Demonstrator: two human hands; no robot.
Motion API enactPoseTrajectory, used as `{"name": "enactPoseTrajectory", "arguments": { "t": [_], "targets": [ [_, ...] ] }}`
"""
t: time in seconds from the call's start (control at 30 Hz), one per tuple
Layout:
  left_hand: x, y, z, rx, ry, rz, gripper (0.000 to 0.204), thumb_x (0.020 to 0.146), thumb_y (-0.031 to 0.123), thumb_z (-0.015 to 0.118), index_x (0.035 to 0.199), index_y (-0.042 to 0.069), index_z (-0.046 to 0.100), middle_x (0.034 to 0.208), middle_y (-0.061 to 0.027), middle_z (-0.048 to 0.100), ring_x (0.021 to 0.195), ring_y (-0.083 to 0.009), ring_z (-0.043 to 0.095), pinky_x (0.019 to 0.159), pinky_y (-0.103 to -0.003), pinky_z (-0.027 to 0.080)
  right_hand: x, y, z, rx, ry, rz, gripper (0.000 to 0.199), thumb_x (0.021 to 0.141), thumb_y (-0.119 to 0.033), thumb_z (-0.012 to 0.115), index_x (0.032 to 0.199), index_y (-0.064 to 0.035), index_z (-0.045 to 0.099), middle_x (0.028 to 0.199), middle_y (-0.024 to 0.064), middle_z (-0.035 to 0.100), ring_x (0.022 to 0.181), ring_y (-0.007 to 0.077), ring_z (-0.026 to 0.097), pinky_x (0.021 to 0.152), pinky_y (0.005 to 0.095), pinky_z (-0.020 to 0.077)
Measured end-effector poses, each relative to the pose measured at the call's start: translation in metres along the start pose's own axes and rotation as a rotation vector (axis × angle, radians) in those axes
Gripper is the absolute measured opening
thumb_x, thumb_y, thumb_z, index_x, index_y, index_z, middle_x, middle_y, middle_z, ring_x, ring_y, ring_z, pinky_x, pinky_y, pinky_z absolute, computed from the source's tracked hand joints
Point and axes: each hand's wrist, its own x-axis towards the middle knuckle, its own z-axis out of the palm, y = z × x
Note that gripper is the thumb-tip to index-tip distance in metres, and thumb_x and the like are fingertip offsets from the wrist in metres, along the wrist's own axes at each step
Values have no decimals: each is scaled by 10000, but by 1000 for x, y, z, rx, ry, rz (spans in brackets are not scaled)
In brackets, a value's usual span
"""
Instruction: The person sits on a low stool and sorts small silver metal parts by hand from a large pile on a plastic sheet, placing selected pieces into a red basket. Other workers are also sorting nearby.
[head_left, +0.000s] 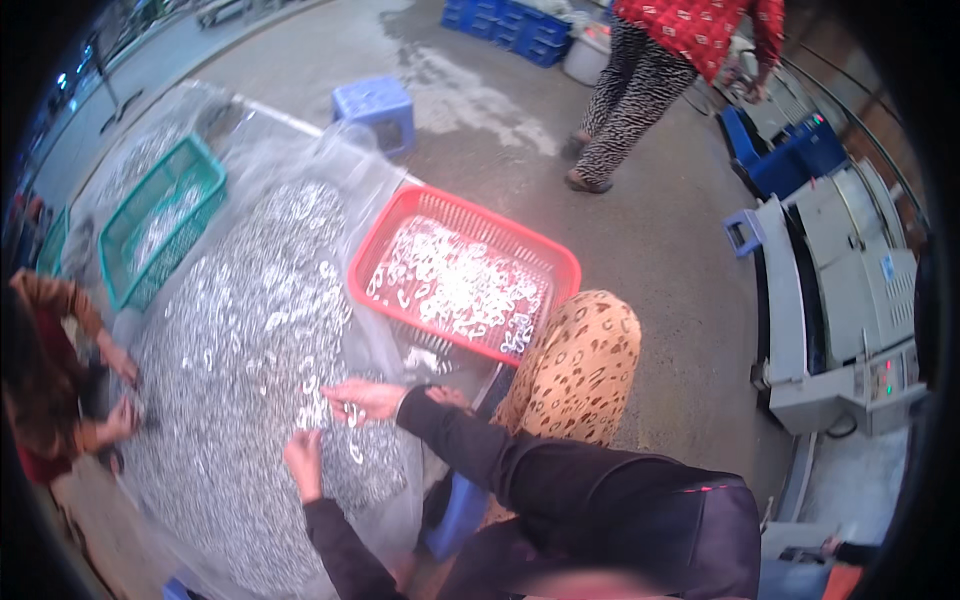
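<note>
Both hands work over a wide heap of small silvery metal pieces (250, 330) spread on a clear plastic sheet (330, 165) on the ground. The right hand (362, 399) lies flat on the heap's near right part, fingers stretched out leftward and close together, resting among a few of the pale pieces. The left hand (303, 462) is just below and to the left of it, also on the heap, its fingers curled down into the pieces; whether they pinch any one piece cannot be told. Both forearms are in black sleeves. Just beside the heap on the right stands a red plastic basket (555, 262) holding more of the same light pieces, and against its near corner rests the person's knee in leopard-print trousers (580, 365). A teal basket (200, 165) sits at the heap's far left edge. At the left, another person's hands (122, 390) reach into the heap. A blue stool (375, 105) stands beyond the sheet, and a grey machine (850, 300) at the right.
</note>
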Motion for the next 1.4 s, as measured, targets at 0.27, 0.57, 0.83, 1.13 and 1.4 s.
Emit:
{"name": "enactPoseTrajectory", "arguments": {
  "t": [0.27, 0.57, 0.83, 1.13, 1.4],
  "targets": [
    [-23, -1, -44, -954, -145, -178, 208, 869, 222, 597, 928, 24, 612, 806, -36, 577, 662, -165, 525, 564, -270, 397, 8, 17, 21, 403, 176, 80, 510, 933, -79, 490, 1392, -83, 268, 1134, 207, 542, 1014, 339, 584, 933, 455, 471],
    [-39, 17, -52, -1864, 201, -167, 426, 754, 53, 561, 1175, 16, 503, 1223, -190, 511, 921, -245, 552, 597, -294, 479, -1, 5, -7, -500, 206, 66, 522, 902, -229, 570, 1274, 84, 381, 878, 185, 657, 758, 229, 669, 677, 323, 537],
    [-36, 60, -30, -662, -312, -333, 172, 816, 180, 627, 950, 73, 607, 636, 12, 511, 554, -130, 489, 503, -228, 437, -13, -41, 22, -88, -48, 9, 646, 930, -294, 521, 1402, 25, 216, 1159, 269, 540, 984, 302, 611, 787, 323, 521],
    [-57, 4, 48, 359, -4, 289, 152, 813, 142, 541, 865, 13, 604, 782, -209, 625, 743, -363, 619, 647, -455, 486, 1, -1, -38, 1, 18, -96, 359, 869, -230, 538, 1196, -81, 532, 1117, 135, 589, 1031, 288, 558, 900, 436, 445],
    [-55, 9, 40, 403, -27, 217, 268, 739, 133, 714, 920, -21, 590, 837, -218, 622, 767, -387, 590, 697, -428, 465, 2, 86, -5, -1465, 645, 47, 199, 802, -201, 562, 964, -89, 590, 804, 201, 633, 818, 370, 625, 701, 492, 478]
  ]
}}
